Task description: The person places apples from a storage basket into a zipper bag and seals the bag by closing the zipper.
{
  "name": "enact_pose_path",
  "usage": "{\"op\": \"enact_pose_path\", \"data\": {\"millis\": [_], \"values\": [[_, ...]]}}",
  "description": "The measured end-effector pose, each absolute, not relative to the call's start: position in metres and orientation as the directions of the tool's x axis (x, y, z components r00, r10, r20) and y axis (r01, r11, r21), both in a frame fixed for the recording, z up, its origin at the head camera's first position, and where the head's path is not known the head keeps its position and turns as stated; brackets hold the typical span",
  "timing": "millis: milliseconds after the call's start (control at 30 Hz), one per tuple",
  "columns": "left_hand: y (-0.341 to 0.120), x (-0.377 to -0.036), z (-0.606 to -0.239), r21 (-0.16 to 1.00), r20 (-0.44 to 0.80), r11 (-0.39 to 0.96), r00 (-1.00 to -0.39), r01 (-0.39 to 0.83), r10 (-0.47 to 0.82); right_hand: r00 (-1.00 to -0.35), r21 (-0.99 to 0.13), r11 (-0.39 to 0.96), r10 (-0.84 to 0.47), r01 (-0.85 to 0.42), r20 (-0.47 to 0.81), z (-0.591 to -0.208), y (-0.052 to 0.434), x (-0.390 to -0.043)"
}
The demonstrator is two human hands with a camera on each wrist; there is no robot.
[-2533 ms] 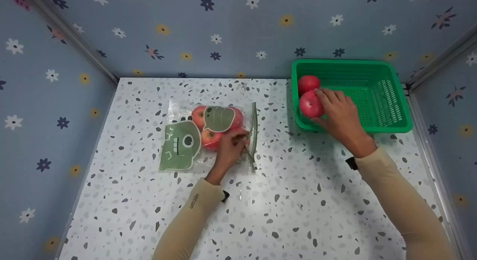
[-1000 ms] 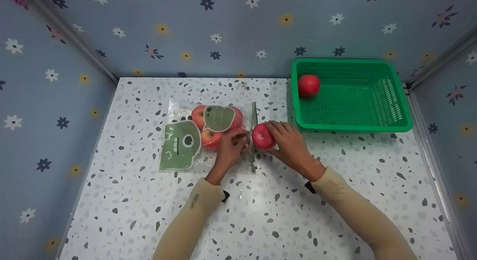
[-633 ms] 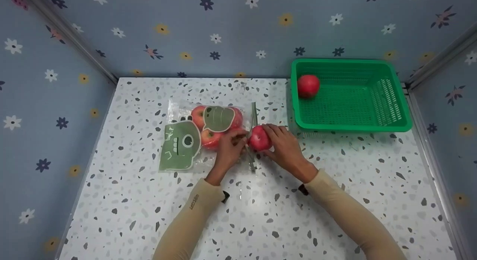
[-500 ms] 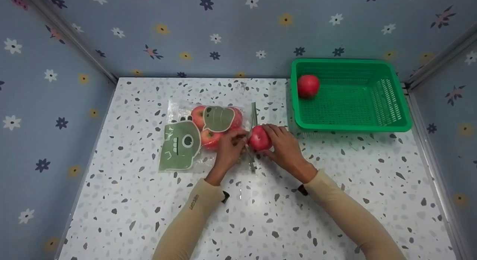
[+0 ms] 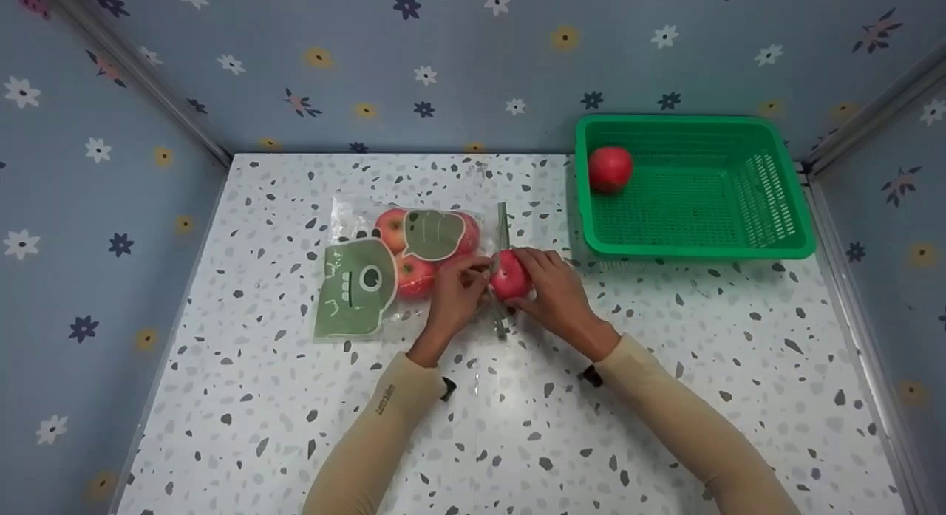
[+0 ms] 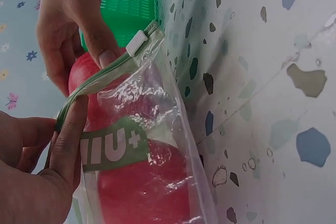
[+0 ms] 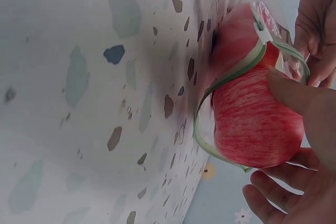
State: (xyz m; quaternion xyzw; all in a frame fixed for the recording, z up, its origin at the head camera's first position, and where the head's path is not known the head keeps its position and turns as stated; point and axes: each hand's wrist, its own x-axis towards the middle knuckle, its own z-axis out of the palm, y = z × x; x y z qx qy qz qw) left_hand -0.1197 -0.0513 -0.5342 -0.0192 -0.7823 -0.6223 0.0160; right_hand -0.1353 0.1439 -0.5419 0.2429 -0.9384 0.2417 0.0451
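Sideways, bag (image 5: 384,267) mouth toward basket (image 5: 768,245)

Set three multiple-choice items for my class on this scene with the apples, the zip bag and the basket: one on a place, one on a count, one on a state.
1. Where is the green basket?
A. far right of the table
B. near left corner
C. on top of the bag

2. How many apples lie in the basket?
A. none
B. one
C. three

3. How is the mouth of the zip bag?
A. zipped shut
C. torn off
B. held open

Answers:
1 A, it sits at the far right by the wall.
2 B, a single apple lies in its corner.
3 B, the left hand pinches the rim open while the right hand holds an apple at the opening.
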Motion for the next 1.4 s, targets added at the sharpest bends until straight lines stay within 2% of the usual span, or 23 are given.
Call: {"op": "enact_pose_path", "data": {"millis": [167,433,800,1100,1400], "values": [[-0.051,-0.119,-0.534,0.97,0.076,0.231,-0.997,0.077,0.013,-0.884,-0.45,0.762,-0.431,-0.465,0.182,-0.546,0.137,-0.137],[-0.048,-0.119,-0.535,0.983,0.046,0.178,-0.999,0.048,0.018,-0.893,-0.475,0.76,-0.419,-0.444,0.165,-0.556,0.129,-0.136],[-0.049,-0.117,-0.533,0.978,0.041,0.204,-0.999,0.043,0.015,-0.893,-0.494,0.761,-0.445,-0.42,0.074,-0.552,0.137,-0.137],[-0.048,-0.117,-0.533,0.979,0.042,0.196,-0.999,0.047,0.028,-0.882,-0.531,0.721,-0.457,-0.445,0.119,-0.557,0.124,-0.14],[-0.048,-0.116,-0.532,0.979,0.066,0.192,-0.997,0.072,0.037,-0.883,-0.569,0.704,-0.461,-0.425,0.089,-0.562,0.114,-0.145]]}}
